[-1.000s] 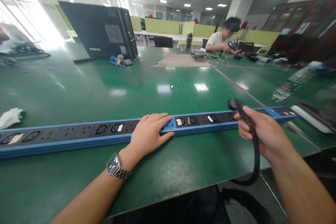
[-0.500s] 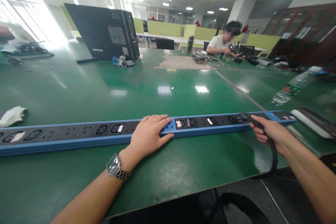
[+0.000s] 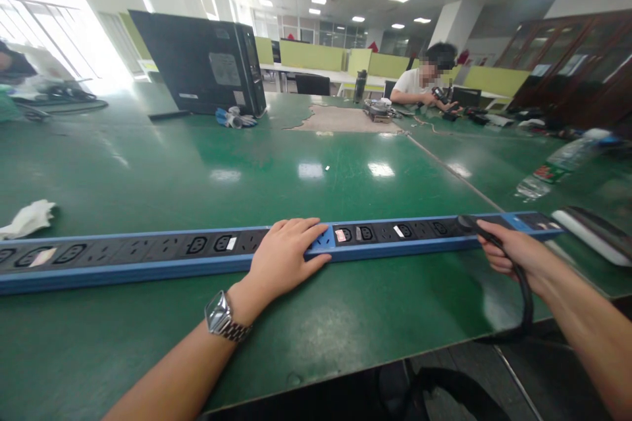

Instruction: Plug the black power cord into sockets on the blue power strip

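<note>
A long blue power strip [image 3: 162, 270] with black sockets lies across the green table. My left hand [image 3: 284, 256], with a watch [image 3: 220, 316] on its wrist, rests spread over the strip's middle, thumb along the near edge. Near the strip's right end, my right hand [image 3: 508, 250] is closed around a black plug cable [image 3: 526, 296]. The black plug [image 3: 463, 225] sits at the strip's sockets; whether it is fully seated cannot be told. The cable loops down over the table's front edge.
A black computer case [image 3: 212, 69] and gloves [image 3: 234, 118] stand at the back left. To the right are a plastic bottle [image 3: 557, 168] and a black-and-white object [image 3: 592, 233]. Crumpled tissue [image 3: 29, 218] lies at left. Across the table sits a person [image 3: 419, 85] handling a dark device.
The view has shifted slightly, so everything appears a little to the right. Both hands keep the same places on the strip and the cable.
</note>
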Motion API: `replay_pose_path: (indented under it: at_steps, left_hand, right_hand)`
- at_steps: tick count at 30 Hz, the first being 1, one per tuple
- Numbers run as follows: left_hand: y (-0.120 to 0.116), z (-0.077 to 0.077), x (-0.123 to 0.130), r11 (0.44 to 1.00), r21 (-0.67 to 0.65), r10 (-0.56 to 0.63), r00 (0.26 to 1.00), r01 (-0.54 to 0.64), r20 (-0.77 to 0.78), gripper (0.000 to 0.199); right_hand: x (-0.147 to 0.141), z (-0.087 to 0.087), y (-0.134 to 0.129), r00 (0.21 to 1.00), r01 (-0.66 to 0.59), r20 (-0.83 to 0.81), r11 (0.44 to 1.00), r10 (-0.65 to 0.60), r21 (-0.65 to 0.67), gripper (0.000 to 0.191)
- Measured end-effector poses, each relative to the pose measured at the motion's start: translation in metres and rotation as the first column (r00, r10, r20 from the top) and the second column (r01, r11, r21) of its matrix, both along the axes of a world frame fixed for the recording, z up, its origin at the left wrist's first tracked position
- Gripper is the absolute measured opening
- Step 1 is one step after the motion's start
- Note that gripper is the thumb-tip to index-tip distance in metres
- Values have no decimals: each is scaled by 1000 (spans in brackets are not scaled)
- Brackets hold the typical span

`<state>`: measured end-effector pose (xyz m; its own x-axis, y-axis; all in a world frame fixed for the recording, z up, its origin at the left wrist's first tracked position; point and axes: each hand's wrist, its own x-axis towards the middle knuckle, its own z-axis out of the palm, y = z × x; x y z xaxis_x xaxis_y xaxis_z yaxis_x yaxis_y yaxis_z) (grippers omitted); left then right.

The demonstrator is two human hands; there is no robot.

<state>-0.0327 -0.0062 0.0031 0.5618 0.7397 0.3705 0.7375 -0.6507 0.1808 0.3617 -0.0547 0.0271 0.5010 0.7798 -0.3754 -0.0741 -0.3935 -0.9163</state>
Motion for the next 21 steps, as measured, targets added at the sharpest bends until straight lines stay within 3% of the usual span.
replay_pose_path:
  at_steps: [7, 9, 11, 13, 14, 15, 16, 17, 18, 19, 21]
  left_hand:
    - [1, 0, -3, 1000, -6, -1, 1000, 1, -1, 47]
    - [1, 0, -3, 1000, -12, 1, 1000, -1, 25, 52]
    - [-2, 0, 1, 1000, 9, 2, 996, -3, 91, 64]
    - [-9, 2, 11, 998, 62, -28, 985, 18, 169, 77]
    - [-14, 4, 17, 994, 98, -59, 979, 40, 193, 81]
    - [-19, 7, 24, 988, 132, -101, 975, 75, 198, 81]
    - [-24, 10, 29, 979, 163, -150, 971, 120, 185, 77]
    - [-27, 14, 33, 968, 189, -196, 967, 165, 162, 69]
    - [-28, 19, 33, 959, 212, -222, 964, 189, 144, 60]
    - [-28, 23, 29, 956, 236, -216, 964, 176, 155, 52]
    - [-19, 30, 9, 955, 296, -99, 950, 8, 296, 37]
  right_hand:
    - [5, 5, -3, 999, -41, -23, 998, 40, -37, 37]
    - [1, 11, -6, 999, -37, -39, 999, 37, 12, 33]
    - [-18, 20, -9, 1000, -22, -13, 990, 24, 139, 30]
    - [-55, 31, -14, 989, -129, 99, 960, 108, 246, 30]
    - [-79, 38, -18, 959, -251, 197, 938, 206, 239, 31]
    - [-104, 45, -23, 878, -453, 258, 873, 402, 180, 31]
    - [-127, 52, -27, 766, -630, 270, 767, 584, 126, 30]
    - [-146, 58, -32, 680, -729, 267, 669, 683, 146, 26]
    - [-160, 62, -35, 650, -759, 277, 618, 708, 204, 27]
    - [-168, 64, -36, 686, -727, 285, 621, 670, 291, 28]
    - [-169, 55, -34, 855, -519, 295, 713, 427, 472, 29]
